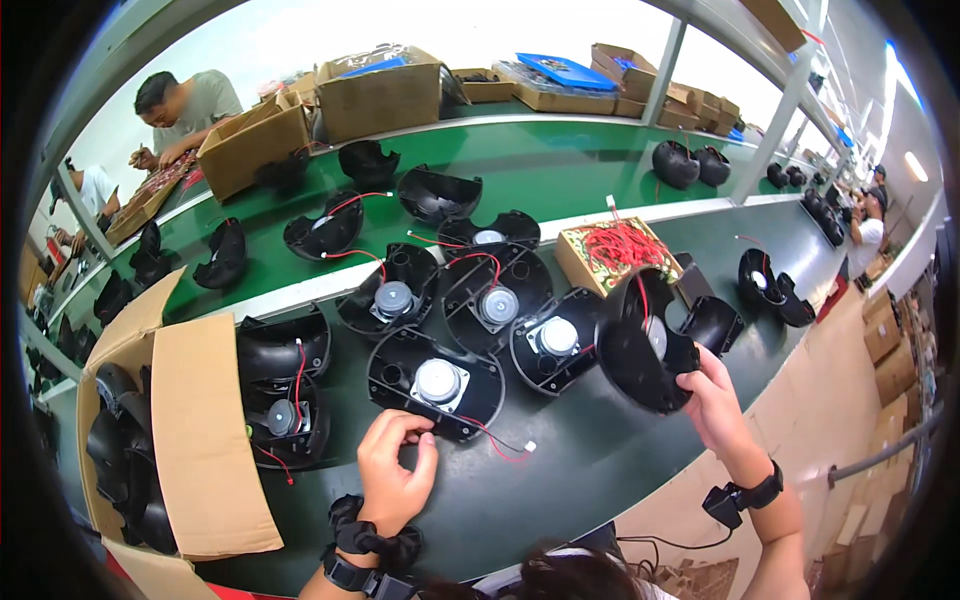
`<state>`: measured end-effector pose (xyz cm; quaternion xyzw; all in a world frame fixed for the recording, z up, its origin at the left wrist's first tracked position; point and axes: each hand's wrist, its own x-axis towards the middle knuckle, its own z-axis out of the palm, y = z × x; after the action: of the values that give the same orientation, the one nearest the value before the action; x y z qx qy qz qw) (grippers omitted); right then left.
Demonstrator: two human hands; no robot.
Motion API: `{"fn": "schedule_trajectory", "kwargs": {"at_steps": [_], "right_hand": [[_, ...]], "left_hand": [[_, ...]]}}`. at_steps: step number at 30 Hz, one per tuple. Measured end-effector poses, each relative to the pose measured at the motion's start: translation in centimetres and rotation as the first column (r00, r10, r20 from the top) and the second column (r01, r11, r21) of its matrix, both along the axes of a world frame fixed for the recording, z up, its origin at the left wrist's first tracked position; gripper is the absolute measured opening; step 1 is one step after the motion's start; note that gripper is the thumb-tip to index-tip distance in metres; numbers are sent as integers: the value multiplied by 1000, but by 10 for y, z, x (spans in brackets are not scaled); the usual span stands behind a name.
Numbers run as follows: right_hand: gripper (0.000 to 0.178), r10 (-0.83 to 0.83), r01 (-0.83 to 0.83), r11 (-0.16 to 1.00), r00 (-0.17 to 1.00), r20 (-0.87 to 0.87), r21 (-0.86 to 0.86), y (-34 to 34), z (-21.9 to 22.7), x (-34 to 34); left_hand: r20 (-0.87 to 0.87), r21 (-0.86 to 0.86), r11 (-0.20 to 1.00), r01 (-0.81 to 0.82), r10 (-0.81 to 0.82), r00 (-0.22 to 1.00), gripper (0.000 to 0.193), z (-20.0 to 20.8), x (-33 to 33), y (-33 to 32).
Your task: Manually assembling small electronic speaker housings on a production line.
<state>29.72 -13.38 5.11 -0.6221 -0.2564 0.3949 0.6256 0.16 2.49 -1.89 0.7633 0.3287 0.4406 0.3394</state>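
On the dark green bench the left hand (392, 475) pinches with thumb and forefinger at the near edge of a black shell (436, 385) lying flat, its round silver motor (437, 380) facing up and a red wire (495, 438) trailing out beside the hand. The right hand (712, 400) grips a second shell (640, 345) by its lower rim, lifted and tilted on edge above the bench, just in front of a small box of red wires (612, 250). Three more shells with motors lie close behind. I judge the tilted shell could slip, since only its rim is held, and drop onto the shell beside it; its own red lead might also snag on the box. A cardboard box (195, 430) sits left
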Motion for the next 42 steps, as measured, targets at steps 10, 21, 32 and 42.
{"fn": "schedule_trajectory", "kwargs": {"at_steps": [10, 21, 32, 42], "right_hand": [[38, 450, -440, 884, 893, 30, -162, -47, -12, 1], [29, 540, -604, 797, 722, 432, 12, 40, -47, -56], [33, 435, -664, 737, 608, -664, -126, -8, -45, -71], [48, 767, -597, 641, 524, 371, -482, -35, -25, -49]], "left_hand": [[26, 171, 955, 244, -252, 967, 10, 11, -2, -24], [-181, 384, 714, 586, -564, 805, 68, 36, 18, -43], [33, 259, 918, 302, -321, 947, 52, 15, -6, -62], [-26, 14, 923, 383, -383, 923, 20, 34, 44, -59]]}}
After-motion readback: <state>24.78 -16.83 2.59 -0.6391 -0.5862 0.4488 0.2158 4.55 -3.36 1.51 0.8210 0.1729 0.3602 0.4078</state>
